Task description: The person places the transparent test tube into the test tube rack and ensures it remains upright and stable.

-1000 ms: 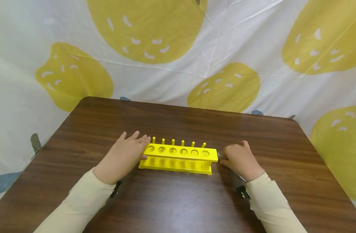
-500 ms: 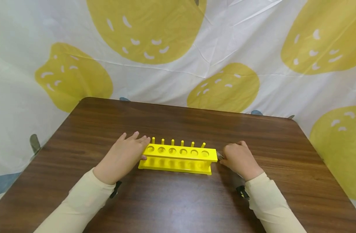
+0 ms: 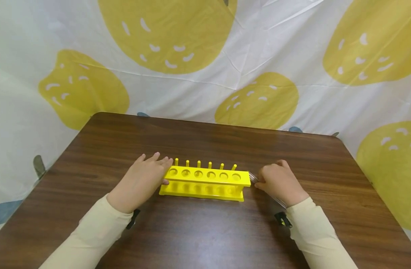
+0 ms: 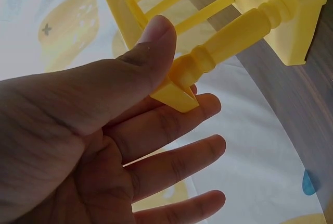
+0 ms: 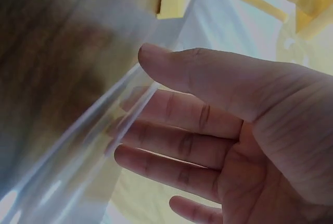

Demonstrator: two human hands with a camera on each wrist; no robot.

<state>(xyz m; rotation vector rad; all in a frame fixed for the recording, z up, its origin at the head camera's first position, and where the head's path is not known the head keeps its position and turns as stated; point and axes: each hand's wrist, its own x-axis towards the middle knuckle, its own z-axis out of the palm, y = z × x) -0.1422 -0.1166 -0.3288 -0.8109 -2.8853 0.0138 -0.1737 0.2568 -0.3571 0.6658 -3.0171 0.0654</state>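
Note:
A yellow test tube rack (image 3: 205, 181) stands on the table, a row of round holes in its top plate and a row of pegs behind. My left hand (image 3: 138, 183) pinches the left end of the top plate between thumb and forefinger; the other fingers are spread, as the left wrist view shows. Just right of the rack, my right hand (image 3: 280, 184) holds a clear test tube (image 5: 78, 146) between thumb and fingers. In the head view one end of the tube pokes out toward the rack's right end, and the hand hides its middle.
The dark wood-grain table (image 3: 198, 231) has rounded far corners. Behind it hangs a white cloth (image 3: 178, 97) printed with large yellow lemons. A small dark device (image 3: 283, 219) sits at the right wrist, and another (image 3: 133, 219) at the left.
My right hand has shifted slightly to the right, and more of the clear tube shows beside it. My left hand and the rack stay put.

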